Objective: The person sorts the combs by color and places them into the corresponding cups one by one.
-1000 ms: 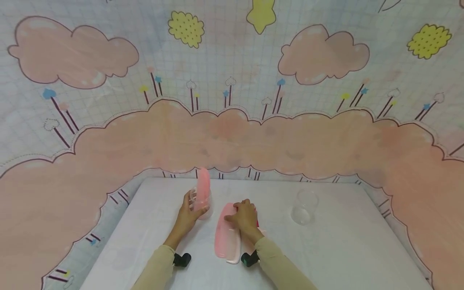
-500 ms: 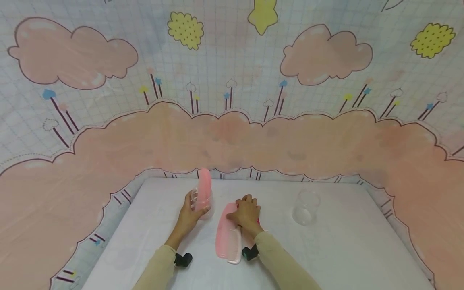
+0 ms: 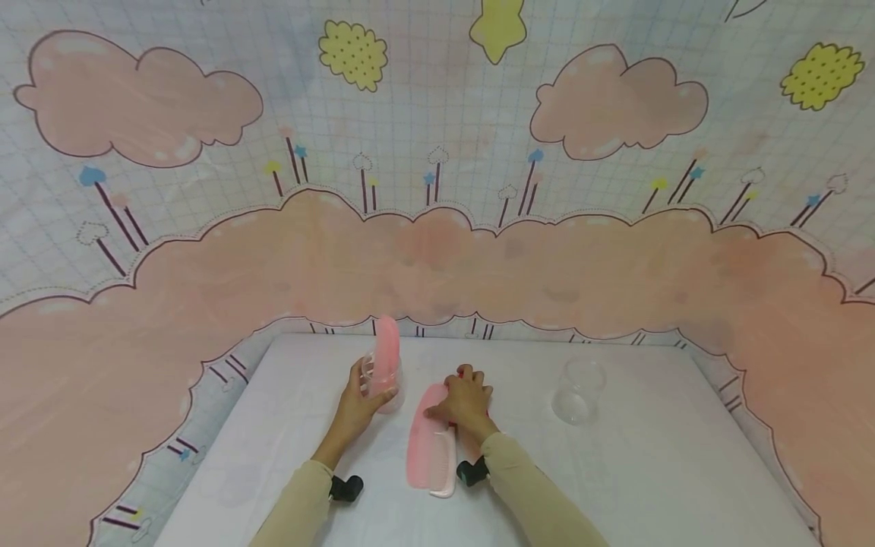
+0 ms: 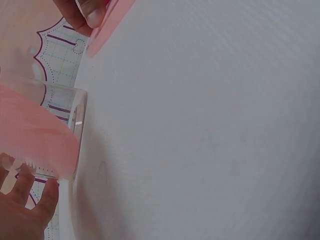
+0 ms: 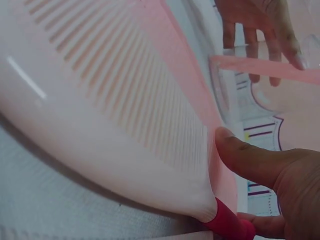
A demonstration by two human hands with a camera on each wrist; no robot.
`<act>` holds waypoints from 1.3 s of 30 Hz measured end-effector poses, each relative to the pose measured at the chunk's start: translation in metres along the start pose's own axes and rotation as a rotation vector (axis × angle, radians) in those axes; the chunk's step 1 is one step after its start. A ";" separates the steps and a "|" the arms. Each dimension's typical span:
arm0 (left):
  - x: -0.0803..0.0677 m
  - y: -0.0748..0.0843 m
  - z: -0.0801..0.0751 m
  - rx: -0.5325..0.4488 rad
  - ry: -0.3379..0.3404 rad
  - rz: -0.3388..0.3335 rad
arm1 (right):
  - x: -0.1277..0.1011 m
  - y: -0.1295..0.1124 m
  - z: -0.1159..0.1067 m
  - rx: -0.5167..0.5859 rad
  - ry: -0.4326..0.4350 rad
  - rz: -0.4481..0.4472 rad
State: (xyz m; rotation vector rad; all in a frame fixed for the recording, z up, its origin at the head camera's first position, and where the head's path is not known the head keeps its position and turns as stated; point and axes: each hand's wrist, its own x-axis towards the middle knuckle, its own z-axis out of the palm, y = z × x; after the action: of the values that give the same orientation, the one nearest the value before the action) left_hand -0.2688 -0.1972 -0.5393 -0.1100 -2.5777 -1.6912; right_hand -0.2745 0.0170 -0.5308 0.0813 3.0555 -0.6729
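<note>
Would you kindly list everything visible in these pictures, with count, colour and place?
Upright comb: one, pink, standing in the left cup at the table's middle left.
Left cup: one, clear, gripped by the left hand.
Flat combs: at least two, one pink and one pale whitish-pink, stacked on the table near the middle; a red piece shows beneath them.
Right cup: one, clear, alone on the table's right part.
Table: one, white-covered.
Backdrop: one, pastel with pink clouds, behind and around the table.
Wrist cameras: two, black, at the cuffs.
Sleeves: two, beige.
Left hand: one, round the left cup.
Right hand: one, on the flat combs' far end.
</note>
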 end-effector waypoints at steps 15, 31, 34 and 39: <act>-0.005 0.001 -0.003 0.005 -0.026 -0.004 | -0.003 -0.001 -0.001 -0.004 -0.018 0.031; -0.003 -0.001 -0.004 0.006 -0.005 0.018 | -0.003 0.011 -0.017 0.087 -0.072 -0.196; -0.002 -0.001 -0.005 0.005 -0.001 0.022 | -0.001 0.015 -0.018 0.147 -0.125 -0.256; -0.004 0.000 -0.004 0.002 -0.014 0.011 | 0.003 0.022 -0.016 0.128 -0.225 -0.319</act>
State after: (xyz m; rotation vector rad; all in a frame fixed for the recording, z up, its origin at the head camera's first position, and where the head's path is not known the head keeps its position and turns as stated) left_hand -0.2652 -0.2015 -0.5379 -0.1354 -2.5840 -1.6896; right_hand -0.2764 0.0440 -0.5252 -0.4577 2.8298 -0.8272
